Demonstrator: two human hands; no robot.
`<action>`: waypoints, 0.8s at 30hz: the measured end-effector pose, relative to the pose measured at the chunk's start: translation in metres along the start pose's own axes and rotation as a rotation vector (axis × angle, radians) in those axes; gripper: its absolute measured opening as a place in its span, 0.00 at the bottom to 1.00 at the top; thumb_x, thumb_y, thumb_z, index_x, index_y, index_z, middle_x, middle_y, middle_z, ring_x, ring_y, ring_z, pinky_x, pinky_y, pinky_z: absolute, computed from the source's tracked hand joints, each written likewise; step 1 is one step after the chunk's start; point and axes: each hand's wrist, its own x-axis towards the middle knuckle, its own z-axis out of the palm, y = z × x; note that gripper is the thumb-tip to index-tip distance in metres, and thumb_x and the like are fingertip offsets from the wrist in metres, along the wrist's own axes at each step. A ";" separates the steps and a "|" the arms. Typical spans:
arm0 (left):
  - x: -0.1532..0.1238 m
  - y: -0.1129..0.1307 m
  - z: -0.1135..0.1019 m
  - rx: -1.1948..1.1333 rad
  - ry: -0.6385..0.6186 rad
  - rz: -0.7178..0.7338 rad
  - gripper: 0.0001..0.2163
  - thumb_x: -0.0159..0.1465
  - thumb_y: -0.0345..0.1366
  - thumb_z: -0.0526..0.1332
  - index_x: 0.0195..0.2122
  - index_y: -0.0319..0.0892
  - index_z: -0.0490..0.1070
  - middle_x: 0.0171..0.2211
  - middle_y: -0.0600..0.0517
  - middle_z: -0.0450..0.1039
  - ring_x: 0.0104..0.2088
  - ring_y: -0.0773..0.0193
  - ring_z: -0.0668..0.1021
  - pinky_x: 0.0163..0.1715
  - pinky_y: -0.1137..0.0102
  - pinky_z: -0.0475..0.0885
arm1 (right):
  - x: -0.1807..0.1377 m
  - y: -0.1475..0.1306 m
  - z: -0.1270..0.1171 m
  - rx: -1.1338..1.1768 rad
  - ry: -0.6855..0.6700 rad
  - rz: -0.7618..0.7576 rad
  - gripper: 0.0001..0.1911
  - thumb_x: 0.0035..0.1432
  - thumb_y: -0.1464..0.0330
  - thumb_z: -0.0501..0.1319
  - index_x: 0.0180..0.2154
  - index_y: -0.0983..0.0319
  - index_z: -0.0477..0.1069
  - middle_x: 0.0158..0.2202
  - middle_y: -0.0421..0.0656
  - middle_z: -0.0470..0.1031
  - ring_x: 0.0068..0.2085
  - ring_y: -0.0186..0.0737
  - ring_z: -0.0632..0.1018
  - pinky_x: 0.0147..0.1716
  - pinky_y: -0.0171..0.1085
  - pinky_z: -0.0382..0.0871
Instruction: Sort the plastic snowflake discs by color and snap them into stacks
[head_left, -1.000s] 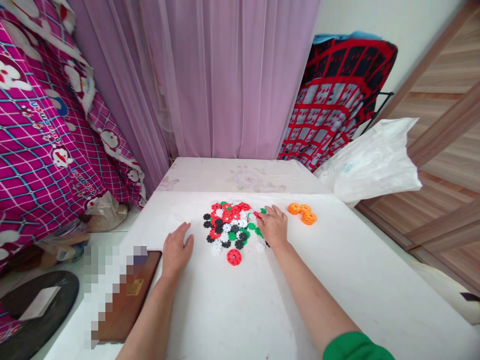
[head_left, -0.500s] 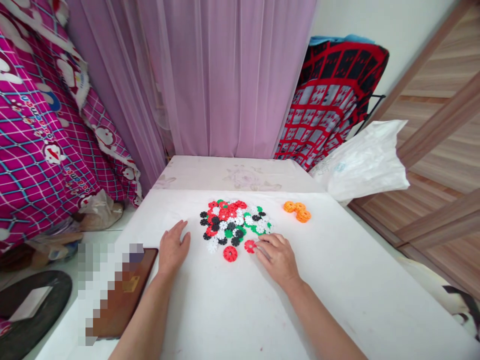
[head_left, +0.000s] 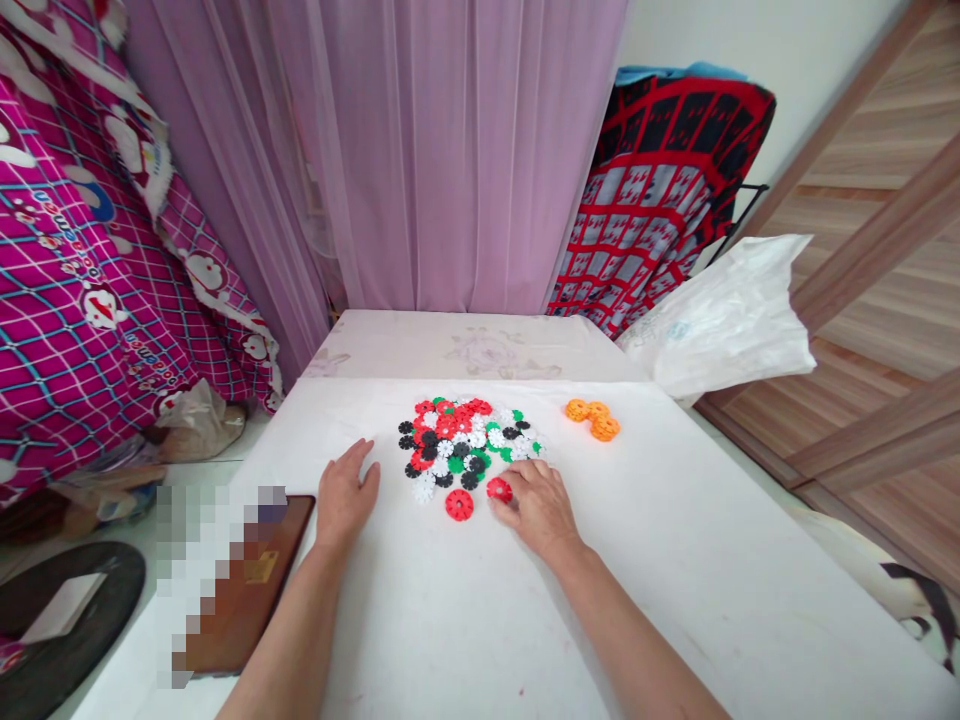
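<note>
A loose pile of notched plastic snowflake discs (head_left: 459,439) in red, white, black and green lies mid-table. My right hand (head_left: 541,505) is at the pile's near right edge, its thumb and fingers closed about a small red snowflake disc (head_left: 498,489); part of the disc is hidden under the fingertips. Just left of it, another red snowflake disc (head_left: 459,505) lies apart on the cloth. My left hand (head_left: 347,497) rests on the table left of the pile, fingers stretched out and holding nothing.
Orange snowflake discs (head_left: 594,418) form a small group at the right. A brown phone-like device (head_left: 259,590), partly pixelated, lies by my left forearm on the white tablecloth (head_left: 442,620). A white plastic bag (head_left: 731,320) hangs at the table's right edge.
My right hand has moved slightly left and closed about the small red disc, its fingers now covering more of it. My left hand stays in place.
</note>
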 end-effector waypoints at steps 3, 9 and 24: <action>0.000 0.000 0.000 -0.003 0.001 0.001 0.19 0.65 0.38 0.52 0.55 0.42 0.70 0.59 0.44 0.69 0.58 0.52 0.73 0.61 0.50 0.61 | -0.002 0.000 -0.002 -0.006 -0.014 -0.034 0.10 0.55 0.61 0.66 0.39 0.58 0.76 0.45 0.45 0.75 0.46 0.48 0.70 0.44 0.44 0.60; 0.000 -0.001 0.001 -0.002 0.016 0.004 0.19 0.65 0.38 0.52 0.55 0.43 0.70 0.58 0.45 0.70 0.57 0.52 0.73 0.61 0.50 0.61 | -0.003 0.000 -0.002 0.036 -0.048 -0.014 0.09 0.54 0.64 0.66 0.39 0.58 0.75 0.44 0.43 0.76 0.46 0.46 0.70 0.43 0.43 0.59; -0.001 0.003 0.001 0.002 0.012 0.007 0.19 0.65 0.37 0.52 0.55 0.42 0.70 0.59 0.44 0.70 0.58 0.52 0.73 0.61 0.50 0.61 | 0.002 -0.021 0.013 0.302 0.161 -0.040 0.16 0.48 0.67 0.67 0.41 0.58 0.72 0.45 0.44 0.75 0.48 0.45 0.72 0.48 0.44 0.61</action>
